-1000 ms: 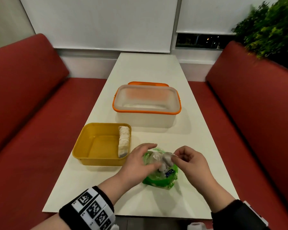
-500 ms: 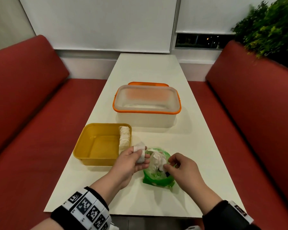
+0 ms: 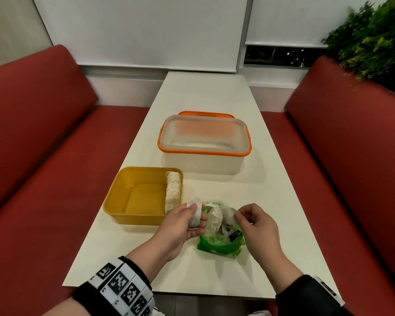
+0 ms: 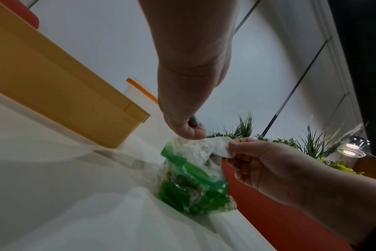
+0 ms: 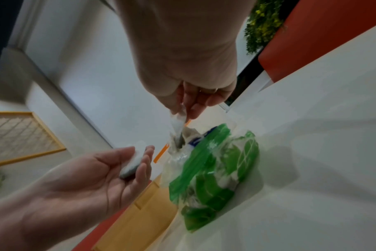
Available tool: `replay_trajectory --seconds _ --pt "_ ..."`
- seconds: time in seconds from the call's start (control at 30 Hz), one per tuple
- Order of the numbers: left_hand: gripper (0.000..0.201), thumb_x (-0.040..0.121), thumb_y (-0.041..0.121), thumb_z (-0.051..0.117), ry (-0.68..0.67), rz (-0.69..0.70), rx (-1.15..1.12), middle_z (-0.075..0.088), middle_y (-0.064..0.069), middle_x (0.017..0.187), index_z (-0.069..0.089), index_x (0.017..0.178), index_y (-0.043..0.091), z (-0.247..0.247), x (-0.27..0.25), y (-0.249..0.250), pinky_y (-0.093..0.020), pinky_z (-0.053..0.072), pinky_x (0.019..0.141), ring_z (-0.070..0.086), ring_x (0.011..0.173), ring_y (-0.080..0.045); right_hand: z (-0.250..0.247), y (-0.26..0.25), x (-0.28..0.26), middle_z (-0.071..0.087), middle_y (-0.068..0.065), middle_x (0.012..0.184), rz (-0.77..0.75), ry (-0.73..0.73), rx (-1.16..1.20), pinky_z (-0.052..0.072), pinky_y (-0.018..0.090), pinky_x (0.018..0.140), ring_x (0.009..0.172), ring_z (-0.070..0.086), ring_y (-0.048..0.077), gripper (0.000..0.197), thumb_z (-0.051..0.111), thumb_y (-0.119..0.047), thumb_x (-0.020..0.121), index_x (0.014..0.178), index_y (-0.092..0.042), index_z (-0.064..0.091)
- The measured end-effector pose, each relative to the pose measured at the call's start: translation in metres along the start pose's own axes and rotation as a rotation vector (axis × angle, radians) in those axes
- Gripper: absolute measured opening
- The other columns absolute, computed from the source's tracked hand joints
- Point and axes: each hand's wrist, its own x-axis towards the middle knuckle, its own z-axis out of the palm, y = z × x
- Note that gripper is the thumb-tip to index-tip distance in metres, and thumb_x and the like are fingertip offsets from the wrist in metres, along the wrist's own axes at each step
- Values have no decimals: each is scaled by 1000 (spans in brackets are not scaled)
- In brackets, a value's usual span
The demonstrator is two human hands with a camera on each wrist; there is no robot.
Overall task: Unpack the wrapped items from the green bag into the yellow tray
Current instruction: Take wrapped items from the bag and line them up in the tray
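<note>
Yellow tray (image 3: pixel 114 199) holding wrapped items (image 3: pixel 173 190); another wrapped item (image 3: pixel 194 214) gripped by left hand (image 3: pixel 180 226); right hand (image 3: pixel 258 226) pinching green bag (image 3: pixel 219 238), more inside.

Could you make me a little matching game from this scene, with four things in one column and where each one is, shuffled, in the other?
Things:
1. yellow tray
2. green bag
3. small wrapped item
4. clear box with orange rim

Places:
a. in the left hand
b. farther up the table, beyond the tray
c. on the table, its mouth pinched by the right hand
d. left of the bag, wrapped items along its right wall

Pairs: 1-d, 2-c, 3-a, 4-b
</note>
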Motion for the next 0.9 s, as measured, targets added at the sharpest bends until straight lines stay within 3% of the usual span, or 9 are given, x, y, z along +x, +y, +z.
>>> replay_trajectory --seconds 0.23,0.33,0.4,0.5,0.57,0.67,0.73,0.8,0.9 --pt "28 99 29 44 -33 -29 -17 70 -12 90 57 116 10 8 -1 4 -34 54 71 64 81 -24 -17 -17 4 69 11 76 15 -37 225 47 26 65 69 61 17 9 68 -8 84 77 -13 66" --pt "35 98 33 44 -60 -31 -5 69 -13 94 57 120 9 9 1 8 -33 55 72 65 86 -25 -26 -38 5 70 10 76 -19 -234 209 49 24 66 69 63 14 10 67 -5 84 78 -13 68" --pt "42 98 38 43 -113 -53 -22 69 -14 106 56 123 7 10 1 10 -35 56 78 66 99 -29 -29 -50 5 69 6 71 -24 -403 213 49 25 67 68 63 14 12 66 -3 84 78 -12 69" --pt "53 97 48 35 -322 -139 -72 68 -15 113 58 123 8 14 -6 14 -38 54 88 66 104 -28 -22 -61 6 68 4 70 -49 -532 180 49 26 65 66 60 15 14 68 -3 83 75 -14 69" --pt "53 94 50 39 -432 -166 -82 68 -13 105 59 121 8 15 -10 12 -35 54 79 66 92 -24 -13 -64 8 67 2 67 -70 -503 87 48 23 59 61 59 13 13 69 -5 81 74 -15 70" --pt "28 90 24 56 -459 -151 -50 64 -10 89 57 112 6 13 -12 4 -34 55 73 63 81 -20 -1 -61 12 68 -2 68 -89 -386 -24 49 21 58 58 59 7 12 68 -7 81 75 -17 70" --pt "15 95 8 50 -414 -160 -84 63 -9 80 56 108 6 11 -12 1 -33 56 67 63 74 -20 1 -55 14 65 -4 70 -105 -311 -32 47 16 59 57 56 0 11 68 -9 82 80 -19 69" --pt "15 97 4 45 -314 -154 -153 62 -9 74 56 107 7 7 -11 1 -30 56 59 61 69 -19 -2 -45 19 62 -6 72 -117 -203 -74 40 8 54 54 52 -3 12 69 -10 82 84 -21 67" --pt "21 97 6 45 -162 -122 -149 62 -9 74 54 116 4 -2 -6 2 -25 54 55 60 65 -18 -10 -24 25 62 -7 77 -99 -153 -265 38 13 56 62 53 4 12 71 -16 78 82 -25 64"
